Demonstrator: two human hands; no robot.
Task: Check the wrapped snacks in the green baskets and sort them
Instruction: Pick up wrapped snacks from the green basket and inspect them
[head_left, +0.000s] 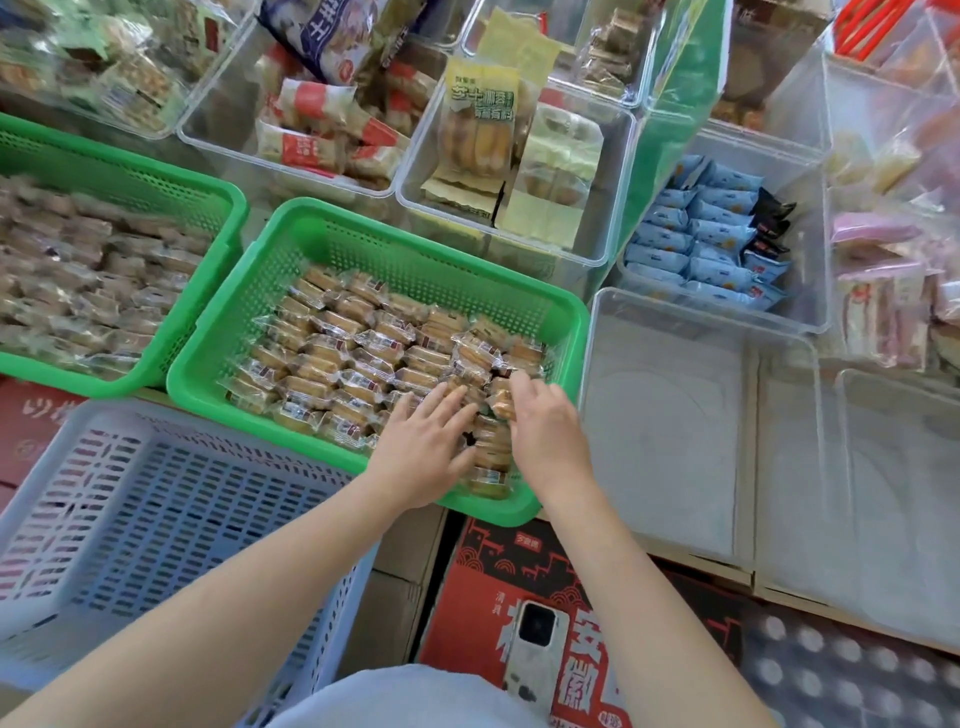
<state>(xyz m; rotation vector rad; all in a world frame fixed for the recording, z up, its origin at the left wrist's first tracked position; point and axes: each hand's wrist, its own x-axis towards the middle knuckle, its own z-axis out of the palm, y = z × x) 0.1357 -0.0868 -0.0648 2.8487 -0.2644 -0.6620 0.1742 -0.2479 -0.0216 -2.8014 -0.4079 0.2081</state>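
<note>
Both hands work inside the near green basket (332, 223), at its front right corner. The left hand (423, 452) lies flat, fingers straight and spread, pressing on the wrapped snacks (332, 358). The right hand (545, 426) has its fingers curled down among the snacks; whether it holds one cannot be told. The snacks lie in rough rows, covering the basket floor. A second green basket (130, 182), also full of wrapped snacks, sits touching it on the left. A blue crate (156, 499) stands in front, under the left forearm. A clear bin (670, 415) sits just right of the near basket. A phone (535, 654) rests on a red carton (498, 561) below
</note>
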